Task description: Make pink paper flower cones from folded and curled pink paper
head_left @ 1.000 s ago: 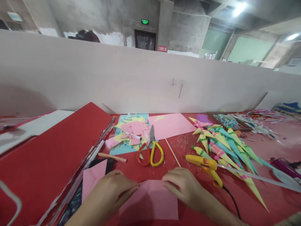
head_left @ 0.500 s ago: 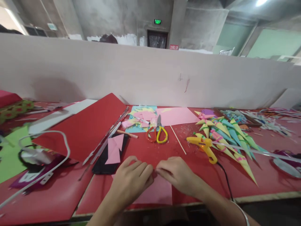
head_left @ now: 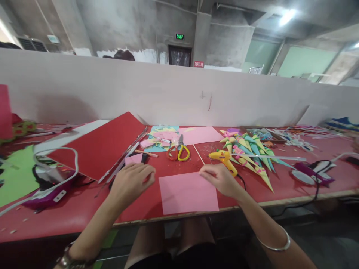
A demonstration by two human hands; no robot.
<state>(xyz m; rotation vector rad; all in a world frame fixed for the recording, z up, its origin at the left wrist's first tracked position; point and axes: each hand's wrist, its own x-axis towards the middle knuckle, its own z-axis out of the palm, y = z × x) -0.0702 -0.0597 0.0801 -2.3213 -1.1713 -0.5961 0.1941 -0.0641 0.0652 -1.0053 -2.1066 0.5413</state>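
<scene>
My right hand (head_left: 220, 180) is closed in a pinch at the upper right corner of a pink sheet of paper (head_left: 189, 194). That sheet lies at the table's front edge. Just beyond these fingertips, a thin wooden stick (head_left: 198, 154) lies on the table. My left hand (head_left: 132, 181) has its fingers curled in, left of the sheet; whether anything is inside them is hidden. It partly covers a black phone-like slab (head_left: 145, 158) and a cut pink piece (head_left: 134, 159). Scissors (head_left: 179, 149) with one red and one yellow handle lie beyond the sheet.
A yellow glue gun (head_left: 224, 158) lies at right, before a pile of paper cones (head_left: 249, 147). Paper scraps (head_left: 161, 136) cover a blue sheet at the back. Large red card (head_left: 103, 145) and a purple power strip (head_left: 53, 194) are at left. A white partition (head_left: 140, 93) stands behind.
My hands, close together before, have moved apart, the left leftwards and the right rightwards. The pink sheet now lies further right and shows whole. The view has shifted.
</scene>
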